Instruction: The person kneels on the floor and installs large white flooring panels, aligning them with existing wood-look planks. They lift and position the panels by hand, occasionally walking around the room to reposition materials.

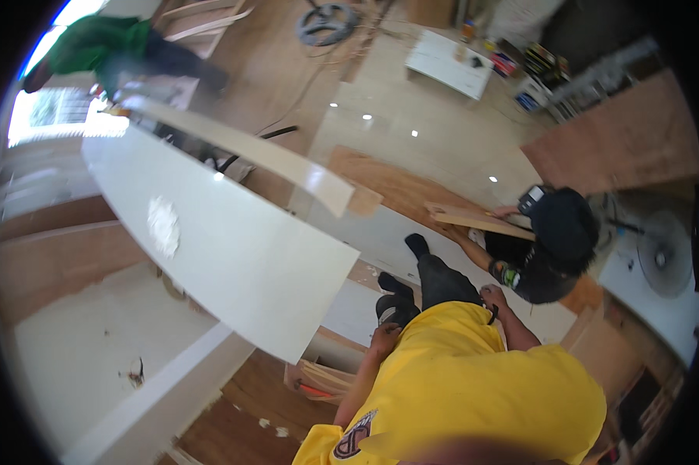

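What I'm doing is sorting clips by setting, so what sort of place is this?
Probably a woodworking area, perhaps a room being fitted out: it has a large white panel, a long pale strip and a brown wooden sheet.

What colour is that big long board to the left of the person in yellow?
The board is white; it shows best in the head view.

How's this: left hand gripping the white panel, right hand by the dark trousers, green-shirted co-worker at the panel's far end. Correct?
No: the head view shows the left hand by the dark trousers, off the white panel. Right hand and co-worker: as stated.
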`<state>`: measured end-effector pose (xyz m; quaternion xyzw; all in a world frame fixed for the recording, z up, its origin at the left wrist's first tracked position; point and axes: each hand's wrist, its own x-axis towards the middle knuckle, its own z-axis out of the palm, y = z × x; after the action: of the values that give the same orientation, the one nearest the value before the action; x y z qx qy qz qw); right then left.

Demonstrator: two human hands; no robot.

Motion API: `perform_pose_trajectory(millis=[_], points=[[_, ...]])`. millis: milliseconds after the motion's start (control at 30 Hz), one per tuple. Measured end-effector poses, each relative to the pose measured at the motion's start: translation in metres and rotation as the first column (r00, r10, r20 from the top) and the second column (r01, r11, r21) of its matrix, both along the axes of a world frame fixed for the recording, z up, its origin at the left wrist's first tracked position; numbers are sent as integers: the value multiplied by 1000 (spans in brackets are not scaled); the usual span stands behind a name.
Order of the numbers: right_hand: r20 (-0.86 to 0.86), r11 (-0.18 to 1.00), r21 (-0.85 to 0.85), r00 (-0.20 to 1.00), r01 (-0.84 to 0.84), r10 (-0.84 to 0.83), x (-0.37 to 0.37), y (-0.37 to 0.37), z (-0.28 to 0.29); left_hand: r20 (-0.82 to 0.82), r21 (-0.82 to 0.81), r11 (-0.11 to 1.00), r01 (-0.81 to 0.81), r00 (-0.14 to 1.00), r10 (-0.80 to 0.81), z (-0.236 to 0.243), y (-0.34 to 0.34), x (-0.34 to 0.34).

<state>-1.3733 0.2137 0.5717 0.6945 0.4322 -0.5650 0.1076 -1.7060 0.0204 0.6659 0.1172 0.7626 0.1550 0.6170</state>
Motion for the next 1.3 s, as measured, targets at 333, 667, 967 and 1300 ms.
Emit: perform_pose_trajectory(millis=[333,667,967,1300], points=[[29,896,293,940,-333,340,-6,23,-15,-37,106,994,-16,999,20,-21,-24,9],[59,983,72,984,-171,167,2,-8,-5,17,-39,996,77,997,-76,-5,-21,11],[-4,1000,-18,1000,-20,20,4,1,-12,-16,3,938,346,938,-346,5,1,8],[14,978,-55,980,-200,201,-46,57,18,-91,72,932,355,933,-349,-21,-37,32]])
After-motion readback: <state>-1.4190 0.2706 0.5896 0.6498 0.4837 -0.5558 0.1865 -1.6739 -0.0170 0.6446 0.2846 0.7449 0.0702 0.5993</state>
